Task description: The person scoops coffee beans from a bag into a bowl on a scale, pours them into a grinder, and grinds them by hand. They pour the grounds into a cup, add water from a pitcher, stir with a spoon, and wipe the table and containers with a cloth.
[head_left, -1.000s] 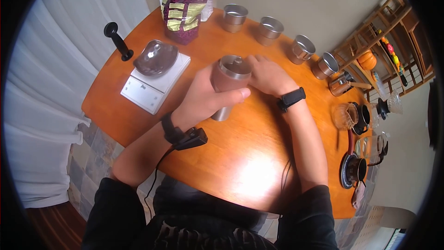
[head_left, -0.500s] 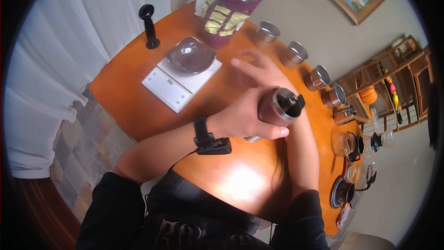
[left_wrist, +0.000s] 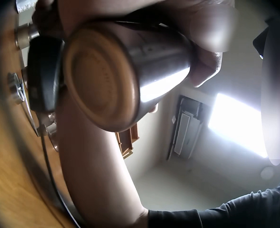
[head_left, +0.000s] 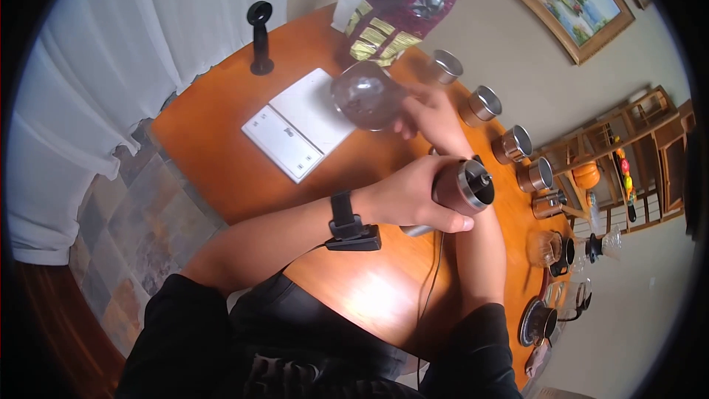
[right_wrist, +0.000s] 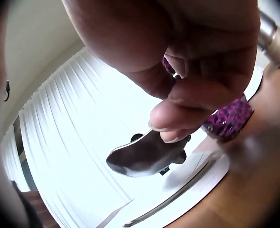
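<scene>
2 things are held: the grinder (head_left: 452, 188), likely heavy, gripped by the left hand (head_left: 405, 196); the bowl (head_left: 363, 96), likely light, slick, pinched by the right hand (head_left: 437, 117), best taken at its rim.

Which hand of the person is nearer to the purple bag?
The right hand: it holds the shiny bowl just in front of the purple bag. The left hand is farther, gripping the grinder nearer the person's body.

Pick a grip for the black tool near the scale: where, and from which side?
I'd wrap fingers round the black tool at its narrow middle, from the near side: it stands upright, slimmer there than at head and foot, curtain behind.
</scene>
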### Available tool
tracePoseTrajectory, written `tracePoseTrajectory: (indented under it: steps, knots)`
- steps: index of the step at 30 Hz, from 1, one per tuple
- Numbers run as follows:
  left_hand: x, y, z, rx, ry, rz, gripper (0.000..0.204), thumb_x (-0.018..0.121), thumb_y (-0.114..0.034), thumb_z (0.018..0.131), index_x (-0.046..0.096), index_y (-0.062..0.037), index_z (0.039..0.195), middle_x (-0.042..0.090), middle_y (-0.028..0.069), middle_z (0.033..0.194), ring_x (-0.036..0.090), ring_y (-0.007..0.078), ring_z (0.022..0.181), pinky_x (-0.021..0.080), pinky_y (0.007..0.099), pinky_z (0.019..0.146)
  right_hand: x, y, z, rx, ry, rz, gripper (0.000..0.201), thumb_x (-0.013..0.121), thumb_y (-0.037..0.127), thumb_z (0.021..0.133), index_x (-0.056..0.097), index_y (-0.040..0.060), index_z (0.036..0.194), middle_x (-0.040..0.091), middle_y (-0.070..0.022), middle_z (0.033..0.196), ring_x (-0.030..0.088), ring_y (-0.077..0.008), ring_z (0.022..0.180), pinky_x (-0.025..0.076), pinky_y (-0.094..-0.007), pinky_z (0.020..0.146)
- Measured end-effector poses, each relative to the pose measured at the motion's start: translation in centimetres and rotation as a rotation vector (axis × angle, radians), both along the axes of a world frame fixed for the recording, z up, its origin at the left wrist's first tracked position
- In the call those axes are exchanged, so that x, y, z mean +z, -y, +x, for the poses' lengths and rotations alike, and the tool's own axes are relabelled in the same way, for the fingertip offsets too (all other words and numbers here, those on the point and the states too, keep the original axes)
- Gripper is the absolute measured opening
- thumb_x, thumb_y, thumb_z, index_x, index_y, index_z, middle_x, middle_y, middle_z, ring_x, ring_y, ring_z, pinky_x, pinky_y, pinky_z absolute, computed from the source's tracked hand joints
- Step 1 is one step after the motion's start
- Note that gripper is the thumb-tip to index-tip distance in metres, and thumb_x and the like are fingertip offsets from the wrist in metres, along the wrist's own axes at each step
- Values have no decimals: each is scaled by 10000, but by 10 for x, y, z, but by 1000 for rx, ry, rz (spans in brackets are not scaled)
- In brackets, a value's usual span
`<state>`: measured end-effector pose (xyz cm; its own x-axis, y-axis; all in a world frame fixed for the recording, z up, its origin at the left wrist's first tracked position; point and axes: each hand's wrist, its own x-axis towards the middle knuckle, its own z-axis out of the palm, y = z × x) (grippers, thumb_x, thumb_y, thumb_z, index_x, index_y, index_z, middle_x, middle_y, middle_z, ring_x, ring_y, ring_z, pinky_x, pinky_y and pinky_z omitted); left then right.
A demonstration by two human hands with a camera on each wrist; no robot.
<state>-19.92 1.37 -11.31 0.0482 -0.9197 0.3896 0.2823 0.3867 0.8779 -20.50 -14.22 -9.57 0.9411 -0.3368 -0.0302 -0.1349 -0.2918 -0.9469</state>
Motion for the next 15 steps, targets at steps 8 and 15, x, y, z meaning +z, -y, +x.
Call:
tracePoseTrajectory:
  steps: [8, 15]
  knots:
    - [7, -6, -7, -16, 61, 73, 409, 857, -129, 768, 622, -43, 1092, 674, 15, 940, 649, 98, 833, 541, 273, 778, 66, 36, -98, -277, 182, -123, 357, 535, 82, 1023, 648, -58, 1331, 687, -57, 701, 615, -95, 536, 484, -227, 503]
    - [1, -4, -9, -32, 161, 82, 430, 857, -108, 740, 623, -37, 1093, 669, 8, 977, 633, 87, 909, 524, 271, 844, 109, 9, -148, -386, 287, -211, 351, 585, 87, 1013, 653, -81, 1314, 693, -62, 728, 616, -83, 537, 475, -218, 486]
